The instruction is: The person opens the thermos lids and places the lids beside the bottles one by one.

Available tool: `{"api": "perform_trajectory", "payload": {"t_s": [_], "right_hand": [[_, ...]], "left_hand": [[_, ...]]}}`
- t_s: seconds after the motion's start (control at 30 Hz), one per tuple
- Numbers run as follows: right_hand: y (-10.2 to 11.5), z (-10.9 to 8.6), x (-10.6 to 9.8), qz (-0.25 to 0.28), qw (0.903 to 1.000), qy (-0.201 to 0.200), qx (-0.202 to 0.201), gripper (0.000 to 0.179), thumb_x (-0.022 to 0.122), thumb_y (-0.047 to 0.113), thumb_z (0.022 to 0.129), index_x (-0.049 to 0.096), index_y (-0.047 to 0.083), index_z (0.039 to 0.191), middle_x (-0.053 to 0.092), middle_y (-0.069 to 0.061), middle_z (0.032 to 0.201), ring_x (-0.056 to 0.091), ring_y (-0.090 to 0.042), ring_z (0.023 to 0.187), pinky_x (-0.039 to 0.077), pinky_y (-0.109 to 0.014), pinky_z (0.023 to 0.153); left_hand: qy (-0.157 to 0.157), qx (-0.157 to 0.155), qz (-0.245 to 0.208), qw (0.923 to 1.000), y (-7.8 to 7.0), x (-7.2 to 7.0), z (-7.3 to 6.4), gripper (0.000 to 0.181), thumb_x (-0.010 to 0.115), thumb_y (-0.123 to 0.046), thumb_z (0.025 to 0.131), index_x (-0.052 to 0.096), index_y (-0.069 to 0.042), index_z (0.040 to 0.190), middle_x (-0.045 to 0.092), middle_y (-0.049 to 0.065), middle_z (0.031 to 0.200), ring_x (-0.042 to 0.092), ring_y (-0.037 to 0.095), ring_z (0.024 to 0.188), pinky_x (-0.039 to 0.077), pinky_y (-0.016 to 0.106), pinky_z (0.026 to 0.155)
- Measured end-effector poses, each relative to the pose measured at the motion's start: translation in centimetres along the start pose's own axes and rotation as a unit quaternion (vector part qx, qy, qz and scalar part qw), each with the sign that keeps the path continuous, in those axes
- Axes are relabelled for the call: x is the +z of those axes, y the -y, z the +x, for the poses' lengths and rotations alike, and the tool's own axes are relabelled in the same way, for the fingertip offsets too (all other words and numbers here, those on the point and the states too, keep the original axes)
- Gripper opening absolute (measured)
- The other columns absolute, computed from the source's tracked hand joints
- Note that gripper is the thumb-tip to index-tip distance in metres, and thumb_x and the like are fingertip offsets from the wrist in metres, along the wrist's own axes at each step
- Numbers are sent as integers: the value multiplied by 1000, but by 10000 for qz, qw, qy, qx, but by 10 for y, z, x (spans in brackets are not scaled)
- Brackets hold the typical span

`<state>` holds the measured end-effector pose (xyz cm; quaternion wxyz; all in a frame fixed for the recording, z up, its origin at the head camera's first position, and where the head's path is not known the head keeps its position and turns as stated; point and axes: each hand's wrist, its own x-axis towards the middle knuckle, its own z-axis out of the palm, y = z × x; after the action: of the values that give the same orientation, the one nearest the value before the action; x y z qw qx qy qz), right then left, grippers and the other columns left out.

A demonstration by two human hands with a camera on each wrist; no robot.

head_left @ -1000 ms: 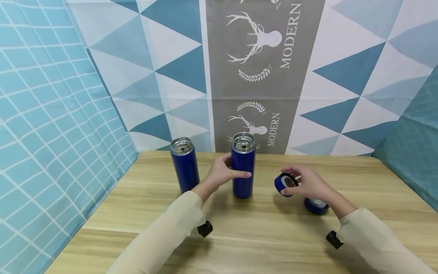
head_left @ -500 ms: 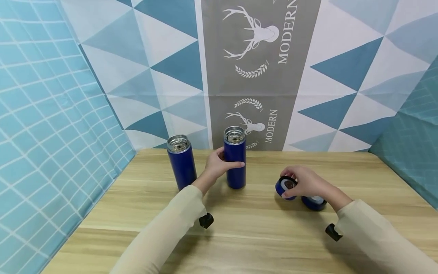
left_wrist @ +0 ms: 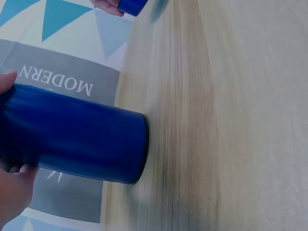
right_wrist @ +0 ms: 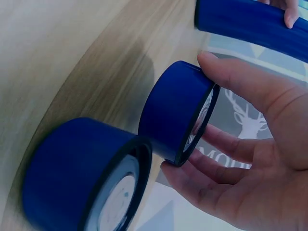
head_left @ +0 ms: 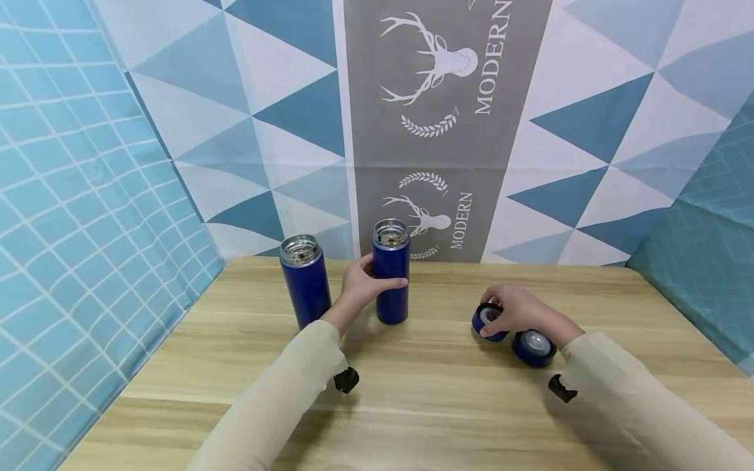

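Note:
In the head view my left hand (head_left: 359,288) grips an upright blue vacuum flask (head_left: 391,288) around its middle, its steel mouth uncovered. The left wrist view shows the base of this flask (left_wrist: 96,137) at or just above the table; contact cannot be told. Left of it stands a second blue flask (head_left: 307,291), also lidless. My right hand (head_left: 515,311) pinches a round blue flask lid (right_wrist: 171,108) by its rim between thumb and fingers, tilted, low over the table. Close beside that lid, a second blue lid (head_left: 524,353) lies on the table with its inner side up.
The wooden table (head_left: 412,399) reaches back to a patterned cloth (head_left: 306,137) with deer prints. A light blue checked cloth (head_left: 88,190) hangs along the left side, a teal one (head_left: 713,229) along the right. Black straps (head_left: 346,379) show at both sleeves.
The held flask has moved left, nearer the other flask. The lid in my right hand has come slightly down and closer to the lying lid. The head view has shifted a little.

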<state>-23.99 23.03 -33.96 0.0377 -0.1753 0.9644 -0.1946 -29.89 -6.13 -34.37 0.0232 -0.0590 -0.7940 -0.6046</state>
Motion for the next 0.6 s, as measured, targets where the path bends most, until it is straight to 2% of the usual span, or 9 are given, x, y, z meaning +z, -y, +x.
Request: {"api": "perform_trajectory", "payload": {"t_s": [0.33, 0.47, 0.6], "right_hand": [[-3, 14, 5, -98, 9993, 125, 327, 54, 85, 26, 70, 60, -1, 111, 65, -21, 105, 62, -29, 91, 54, -41, 74], [-3, 16, 4, -195, 9991, 138, 337, 55, 85, 27, 70, 61, -1, 110, 66, -20, 104, 62, -27, 89, 54, -38, 73], [-7, 16, 5, -230, 9993, 71, 291, 54, 85, 26, 70, 61, -3, 109, 66, -20, 102, 62, -28, 88, 55, -39, 72]], "left_hand": [[-50, -14, 116, 9999, 2, -1, 7, 73, 88, -26, 65, 57, -12, 130, 65, 12, 126, 62, 27, 117, 49, 43, 104], [0, 184, 171, 9997, 3, 0, 6, 73, 86, -26, 67, 55, -11, 131, 65, 13, 126, 62, 29, 117, 49, 44, 103], [84, 426, 119, 9990, 4, 3, 0, 82, 86, -26, 68, 47, -12, 138, 56, 13, 138, 51, 29, 131, 41, 46, 111]]}}
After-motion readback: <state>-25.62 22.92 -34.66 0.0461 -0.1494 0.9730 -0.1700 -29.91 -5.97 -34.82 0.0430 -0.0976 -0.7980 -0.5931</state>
